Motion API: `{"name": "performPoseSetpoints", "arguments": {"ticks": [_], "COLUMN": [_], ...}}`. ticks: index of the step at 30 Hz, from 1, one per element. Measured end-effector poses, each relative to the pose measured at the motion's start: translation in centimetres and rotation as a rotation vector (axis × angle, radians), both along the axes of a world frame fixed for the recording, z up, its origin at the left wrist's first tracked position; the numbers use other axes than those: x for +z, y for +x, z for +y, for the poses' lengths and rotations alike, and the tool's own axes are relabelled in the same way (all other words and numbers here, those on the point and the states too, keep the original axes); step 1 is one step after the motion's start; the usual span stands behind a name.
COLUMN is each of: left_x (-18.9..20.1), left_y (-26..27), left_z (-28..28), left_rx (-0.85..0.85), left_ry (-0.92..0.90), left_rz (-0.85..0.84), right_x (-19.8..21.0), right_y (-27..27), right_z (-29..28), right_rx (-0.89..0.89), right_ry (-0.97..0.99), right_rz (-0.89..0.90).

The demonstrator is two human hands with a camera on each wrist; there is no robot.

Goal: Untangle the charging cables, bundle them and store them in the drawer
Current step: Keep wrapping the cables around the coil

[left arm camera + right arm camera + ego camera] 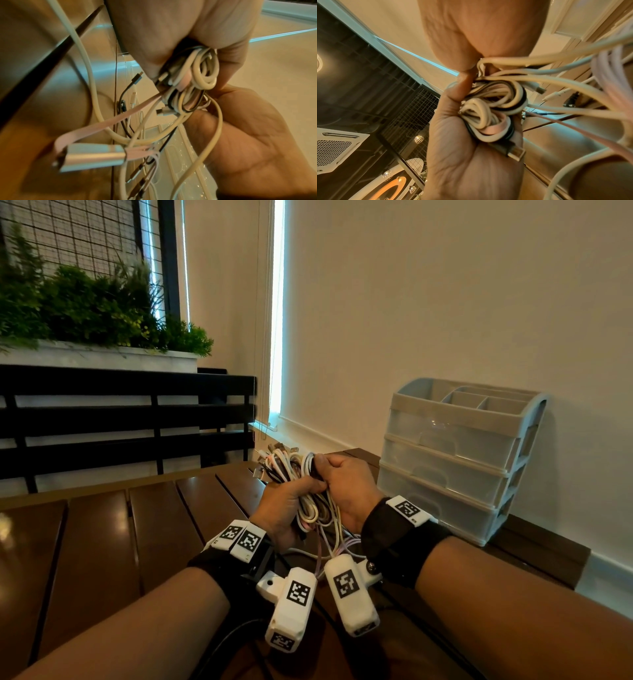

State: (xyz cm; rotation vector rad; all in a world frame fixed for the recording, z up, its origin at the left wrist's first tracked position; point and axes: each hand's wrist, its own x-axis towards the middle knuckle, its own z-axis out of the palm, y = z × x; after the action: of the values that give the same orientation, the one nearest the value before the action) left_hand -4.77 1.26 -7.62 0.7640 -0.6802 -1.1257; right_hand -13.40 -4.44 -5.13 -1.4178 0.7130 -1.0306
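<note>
A tangled bunch of white, black and pink charging cables [294, 469] is held up above the wooden table [102, 542], gripped from both sides. My left hand [289, 505] curls round its lower left part, my right hand [346, 481] round its right part, thumbs close together. Loose ends [330, 537] hang down between my wrists. In the left wrist view the coiled cables [197, 75] sit between the left hand [240, 128] and the right hand [171, 33], and a silver plug [92, 155] dangles. In the right wrist view the right hand [462, 148] clasps the coils [493, 108] under the left hand [479, 33].
A grey plastic drawer unit [455, 460] with three shut clear drawers stands against the wall at the table's right edge. A black slatted rail [120, 419] and a planter with green plants [85, 313] lie to the far left. A blind cord [265, 405] hangs by the window.
</note>
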Motion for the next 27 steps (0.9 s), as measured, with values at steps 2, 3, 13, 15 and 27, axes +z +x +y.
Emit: {"name": "performPoseSetpoints", "arguments": {"ticks": [2,3,13,15,27], "left_x": [0.1,0.1,0.3,0.2,0.1], "left_y": [0.0,0.0,0.0,0.0,1.8], "left_z": [0.0,0.0,0.3,0.3,-0.3], "left_rx": [-0.012,-0.022,-0.147,-0.163,-0.138], "left_ry": [0.011,0.016,0.042,0.040,-0.003], "left_rz": [0.013,0.017,0.025,0.015,0.121], "right_x": [-0.1,-0.1,-0.2,0.2,-0.7], "right_y": [0.1,0.2,-0.1,-0.5,-3.4], "right_z": [0.1,0.2,0.0,-0.1,-0.7], "right_rx": [0.004,0.008,0.099,0.162,0.514], "right_ry": [-0.010,-0.017,0.002,0.031,-0.203], "right_rz": [-0.001,0.000,0.045,0.078,0.549]}}
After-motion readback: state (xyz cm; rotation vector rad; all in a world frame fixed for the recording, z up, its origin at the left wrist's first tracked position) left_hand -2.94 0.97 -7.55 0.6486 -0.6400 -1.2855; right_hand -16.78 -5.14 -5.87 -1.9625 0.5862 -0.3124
